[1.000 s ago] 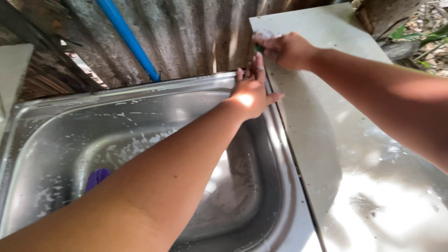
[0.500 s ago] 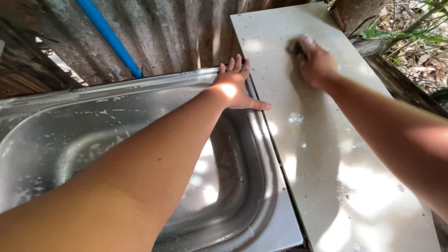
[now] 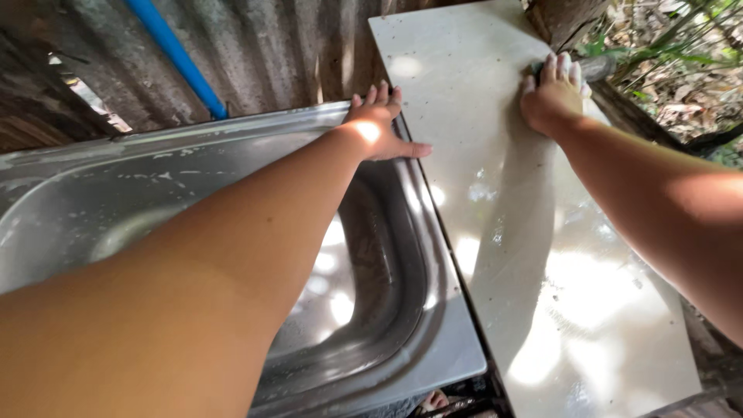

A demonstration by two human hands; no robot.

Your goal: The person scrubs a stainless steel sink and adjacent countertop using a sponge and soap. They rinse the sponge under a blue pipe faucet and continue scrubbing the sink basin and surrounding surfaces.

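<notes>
Here, left hand [image 3: 379,128] on steel sink [image 3: 433,340], right hand [image 3: 551,97] on pale counter [image 3: 557,279]

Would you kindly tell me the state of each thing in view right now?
Left hand: flat on the sink's back corner, fingers spread.
Right hand: pressing a dark scrubbing pad on the counter.
Steel sink: soap-smeared.
Pale counter: wet, glossy.
Blue pipe: slanted against the corrugated wall.

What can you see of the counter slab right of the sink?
The slab is a pale, speckled, flat panel, stone-like, wet and glossy with sun patches. It runs from the corrugated wall toward the camera, its left edge against the sink rim. The right hand presses a dark pad on its far right edge; the left hand's thumb touches its left edge.
</notes>
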